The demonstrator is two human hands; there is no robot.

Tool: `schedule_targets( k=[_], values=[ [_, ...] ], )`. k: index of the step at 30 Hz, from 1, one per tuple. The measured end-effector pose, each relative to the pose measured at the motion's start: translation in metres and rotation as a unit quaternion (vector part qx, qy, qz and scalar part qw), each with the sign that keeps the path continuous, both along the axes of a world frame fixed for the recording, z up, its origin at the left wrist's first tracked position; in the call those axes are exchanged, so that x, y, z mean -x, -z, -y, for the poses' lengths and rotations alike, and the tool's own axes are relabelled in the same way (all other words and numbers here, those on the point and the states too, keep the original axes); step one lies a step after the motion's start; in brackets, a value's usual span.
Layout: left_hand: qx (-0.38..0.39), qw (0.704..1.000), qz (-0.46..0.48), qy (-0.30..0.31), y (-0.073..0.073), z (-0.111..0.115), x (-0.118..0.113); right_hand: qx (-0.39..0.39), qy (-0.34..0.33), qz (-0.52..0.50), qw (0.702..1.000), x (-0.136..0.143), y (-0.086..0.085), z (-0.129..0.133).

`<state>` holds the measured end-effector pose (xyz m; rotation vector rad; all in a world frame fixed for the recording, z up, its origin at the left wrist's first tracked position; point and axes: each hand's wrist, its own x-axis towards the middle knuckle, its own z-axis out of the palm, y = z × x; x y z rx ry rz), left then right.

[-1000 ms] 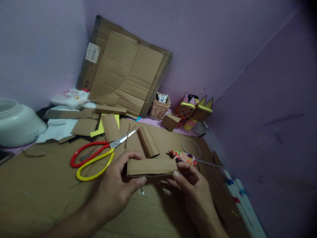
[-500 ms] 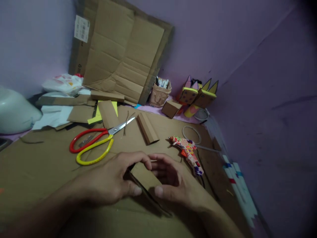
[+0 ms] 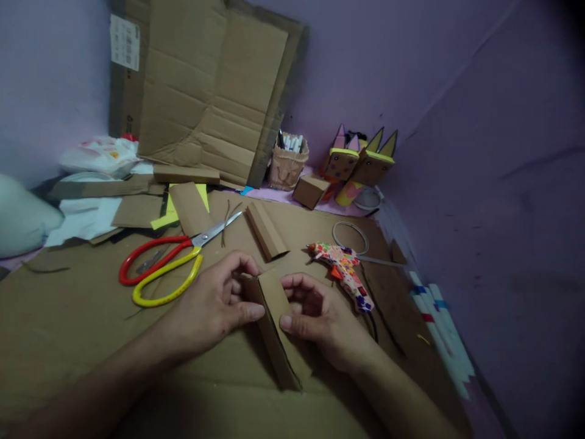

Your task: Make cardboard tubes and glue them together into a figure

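A folded cardboard strip (image 3: 274, 305) is held up between my two hands, its long edges bent and its near end pointing down toward me. My left hand (image 3: 228, 299) grips its left side, thumb on the near face and fingers behind. On the right side, my right hand (image 3: 313, 311) pinches it, thumb in front and fingers curled behind. Scissors (image 3: 183, 256) with red and yellow handles lie partly spread beyond my left hand. Past the strip lies another folded cardboard piece (image 3: 266, 231). A flower-patterned glue gun (image 3: 342, 268) rests beyond my right hand.
Large cardboard sheets (image 3: 201, 91) lean on the wall. A pen holder (image 3: 289, 161), a small cardboard box (image 3: 311, 190) and decorated cardboard figures (image 3: 361, 161) stand at the back. Markers (image 3: 439, 329) lie at the right edge. Cardboard and paper scraps (image 3: 91, 213) pile up at the left.
The cardboard strip has been turned more upright, and more of its left side shows. My left hand has shifted back from over its top to its left side. The view has shifted slightly.
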<state>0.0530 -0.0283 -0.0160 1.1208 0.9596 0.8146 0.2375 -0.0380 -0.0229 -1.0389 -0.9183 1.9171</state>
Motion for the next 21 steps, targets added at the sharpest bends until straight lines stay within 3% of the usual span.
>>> schedule_targets(
  k=[8, 21],
  values=[
    [0.003, 1.000, 0.016, -0.001, 0.0050, -0.0002, 0.0025, -0.031, 0.061, 0.061, 0.996, 0.0064, -0.0020, 0.0009],
    [0.031, 0.999, 0.029, 0.012, 0.0059, -0.0007, 0.0073, -0.046, 0.049, 0.007, 0.998, 0.0055, 0.0014, 0.0090]
  ],
)
